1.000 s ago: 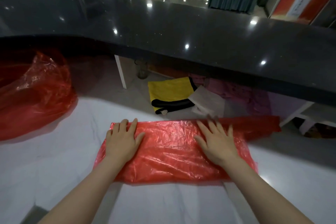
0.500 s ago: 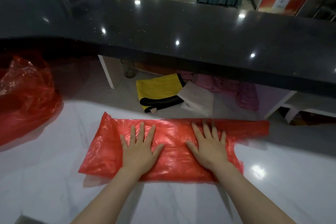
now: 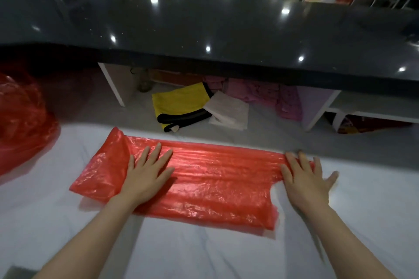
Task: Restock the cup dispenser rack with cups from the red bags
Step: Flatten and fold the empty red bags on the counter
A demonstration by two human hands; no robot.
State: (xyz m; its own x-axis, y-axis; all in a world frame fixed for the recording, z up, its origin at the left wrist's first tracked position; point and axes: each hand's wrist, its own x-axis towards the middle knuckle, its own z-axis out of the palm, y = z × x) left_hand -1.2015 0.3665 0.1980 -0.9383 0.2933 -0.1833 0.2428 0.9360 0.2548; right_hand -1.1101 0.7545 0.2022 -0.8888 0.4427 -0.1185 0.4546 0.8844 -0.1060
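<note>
Beneath black counter, pale marble worktop.

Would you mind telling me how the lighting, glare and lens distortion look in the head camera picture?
Head view: dim overall; ceiling lights glare as bright spots on the black counter; the wide lens bows that counter's edge; the flattened red bag is sharp and shiny, while the right hand is slightly motion-blurred at its fingertips.

Both hands flat, palms down, arms reaching forward

The left hand lies with straight fingers spread slightly, forearm angled in from the lower left. The right hand lies well apart from it, fingers splayed wider, thumb pointing inward.
</note>
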